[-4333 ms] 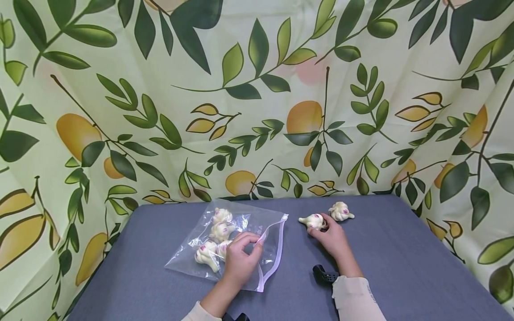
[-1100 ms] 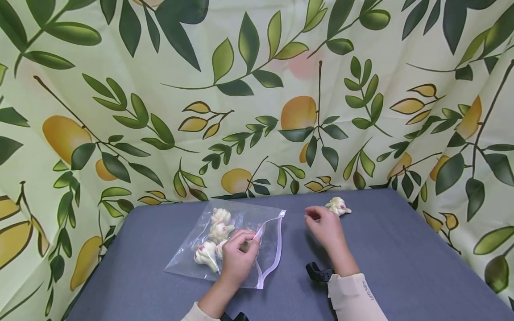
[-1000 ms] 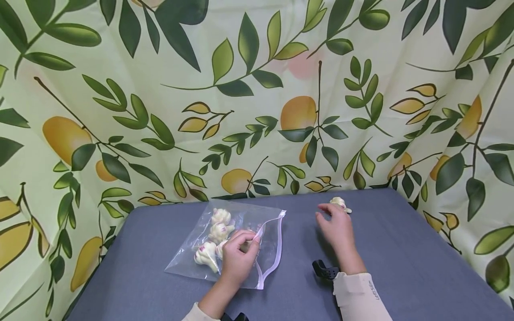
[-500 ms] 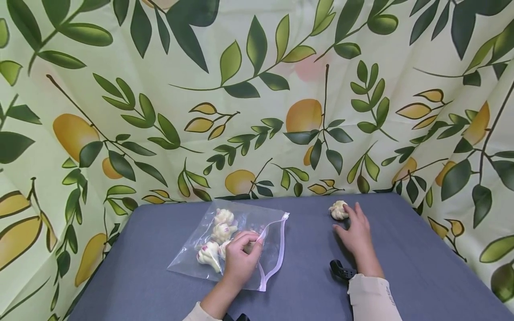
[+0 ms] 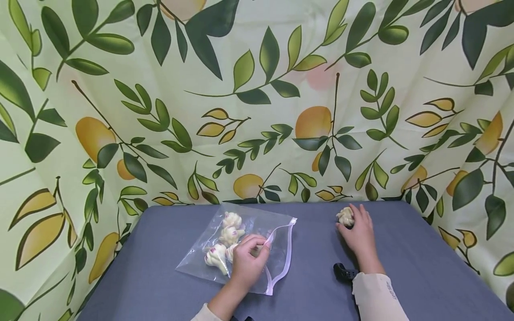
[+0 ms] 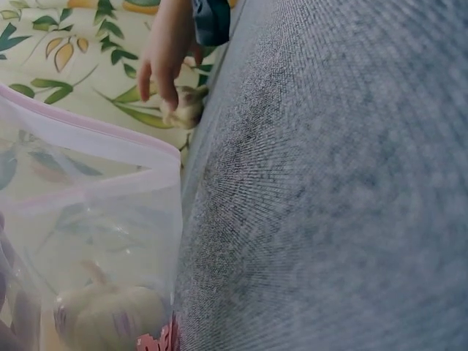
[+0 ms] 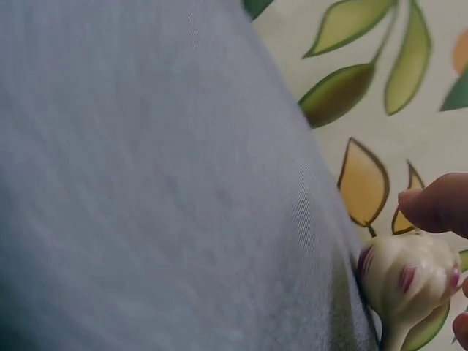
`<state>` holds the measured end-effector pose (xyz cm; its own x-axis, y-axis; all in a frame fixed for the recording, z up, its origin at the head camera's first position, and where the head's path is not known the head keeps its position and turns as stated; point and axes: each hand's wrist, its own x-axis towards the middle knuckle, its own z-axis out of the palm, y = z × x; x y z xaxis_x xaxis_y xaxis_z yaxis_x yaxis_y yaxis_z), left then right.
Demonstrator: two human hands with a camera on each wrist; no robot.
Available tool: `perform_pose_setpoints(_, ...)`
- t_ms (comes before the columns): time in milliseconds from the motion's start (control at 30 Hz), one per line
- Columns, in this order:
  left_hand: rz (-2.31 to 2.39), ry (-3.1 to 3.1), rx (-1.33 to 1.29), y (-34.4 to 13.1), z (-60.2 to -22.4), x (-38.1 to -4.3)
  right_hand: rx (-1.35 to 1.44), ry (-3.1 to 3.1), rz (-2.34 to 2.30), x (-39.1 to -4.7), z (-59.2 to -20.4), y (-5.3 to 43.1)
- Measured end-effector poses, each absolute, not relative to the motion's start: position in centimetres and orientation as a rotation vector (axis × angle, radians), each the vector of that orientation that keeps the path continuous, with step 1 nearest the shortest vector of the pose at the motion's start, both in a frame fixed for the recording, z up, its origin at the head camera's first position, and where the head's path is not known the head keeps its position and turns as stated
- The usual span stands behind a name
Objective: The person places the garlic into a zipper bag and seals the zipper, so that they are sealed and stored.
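Observation:
A clear zip bag (image 5: 192,263) lies on the table with several garlic bulbs (image 5: 217,257) inside. My left hand (image 5: 249,263) pinches the upper layer of its mouth, holding the white-pink zip edge (image 5: 290,249) parted. Behind that hand another bulb in the bag is partly hidden; the left wrist view has a bulb (image 6: 110,314) through the plastic. At the table's far right, my right hand (image 5: 360,232) has thumb and fingers around a single garlic bulb (image 5: 344,217). The right wrist view shows this purple-streaked bulb (image 7: 409,281) between thumb and fingertips.
The blue-grey cloth table (image 5: 313,267) ends at a leaf-and-fruit printed curtain (image 5: 257,111) behind and at both sides. A black wrist camera mount (image 5: 344,273) sits at my right wrist.
The bulb my right hand held earlier has gone from the tabletop. My right hand has since moved right and closed around the last bulb outside the bag. My left hand keeps its pinch.

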<state>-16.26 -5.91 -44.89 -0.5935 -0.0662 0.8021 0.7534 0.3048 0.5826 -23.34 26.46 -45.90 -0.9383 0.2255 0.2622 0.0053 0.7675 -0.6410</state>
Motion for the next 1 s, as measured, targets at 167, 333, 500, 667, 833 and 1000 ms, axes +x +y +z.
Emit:
perform_pose_setpoints(167, -1.371, -1.803, -0.627, -5.7, -45.0, -16.3, -0.100, -2.729, 0.871, -24.3, -46.0, 27.2)
perform_pose_setpoints(333, -1.367, -1.788, -0.652, -5.9, -45.7, -16.8, -0.077, -2.709, 0.955, -24.7, -46.3, 27.7)
perform_pose_setpoints(500, -1.377, -1.793, -0.644, -6.1, -45.7, -16.8, -0.078, -2.766, 0.991, -24.5, -45.9, 27.6)
perform_pose_setpoints(667, -1.384, -1.817, -0.617, -6.3, -45.5, -16.7, -0.103, -2.834, 1.125, -23.4, -45.7, 27.1)
perform_pose_setpoints(833, -1.409, -1.832, -0.610, -6.2, -45.3, -16.5, -0.167, -2.842, 1.223, -22.2, -46.2, 26.1)
perform_pose_setpoints(1000, -1.421, -1.836, -0.620, -6.2, -45.4, -16.4, -0.212, -2.848, 1.147, -21.2, -46.5, 25.2)
